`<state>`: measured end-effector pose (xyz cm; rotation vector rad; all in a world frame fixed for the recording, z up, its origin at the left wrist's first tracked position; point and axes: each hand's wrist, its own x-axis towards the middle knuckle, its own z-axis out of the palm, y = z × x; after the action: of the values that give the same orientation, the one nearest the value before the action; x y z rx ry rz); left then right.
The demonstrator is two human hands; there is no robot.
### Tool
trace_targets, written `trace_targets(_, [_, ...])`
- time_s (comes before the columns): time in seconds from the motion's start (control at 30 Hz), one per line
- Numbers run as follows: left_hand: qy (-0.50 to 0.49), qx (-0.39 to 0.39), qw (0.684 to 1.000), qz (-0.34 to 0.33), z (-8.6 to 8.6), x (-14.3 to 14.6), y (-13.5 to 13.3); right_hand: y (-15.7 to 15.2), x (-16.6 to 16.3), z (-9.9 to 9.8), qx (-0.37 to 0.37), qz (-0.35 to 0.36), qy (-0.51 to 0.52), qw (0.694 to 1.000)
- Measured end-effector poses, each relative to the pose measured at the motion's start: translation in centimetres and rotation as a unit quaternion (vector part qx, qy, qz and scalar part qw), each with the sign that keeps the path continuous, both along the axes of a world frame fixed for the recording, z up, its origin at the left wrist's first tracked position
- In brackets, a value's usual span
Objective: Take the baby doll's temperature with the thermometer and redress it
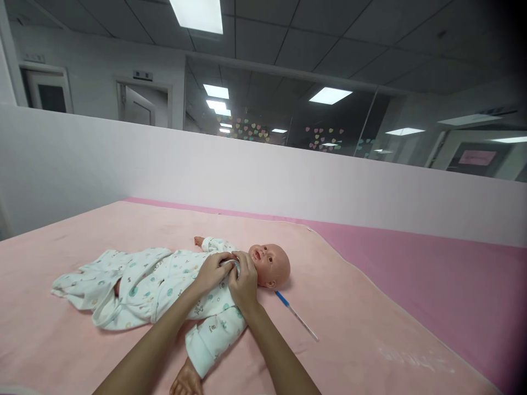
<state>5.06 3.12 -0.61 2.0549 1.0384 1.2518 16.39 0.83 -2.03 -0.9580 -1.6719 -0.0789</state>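
A baby doll (275, 264) lies on its back, head to the right, dressed in a white baby gown (160, 274) with small green prints. At the chest near the neck, my left hand (214, 271) pinches the gown's collar edge. Close beside it, my right hand (244, 280) also has its fingers closed on the collar, just below the doll's chin. A fold of the cloth is raised between the two hands. Near the doll's head lies a thin glass thermometer (297, 316) with a blue end, touched by neither hand.
A light pink blanket (354, 329) covers the surface, with a darker pink mat (432, 269) showing along the far and right edges. Behind rises a low white wall (247, 175). Beyond it are glass panels with heart stickers and an open door (140, 107).
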Motion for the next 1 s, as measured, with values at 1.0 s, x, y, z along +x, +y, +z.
trace_targets(1.0, [0.049, -0.116, 0.991, -0.053, 2.4, -5.7, -0.5, 0.5, 0.2, -0.7, 0.080, -0.038, 0.017, 0.996])
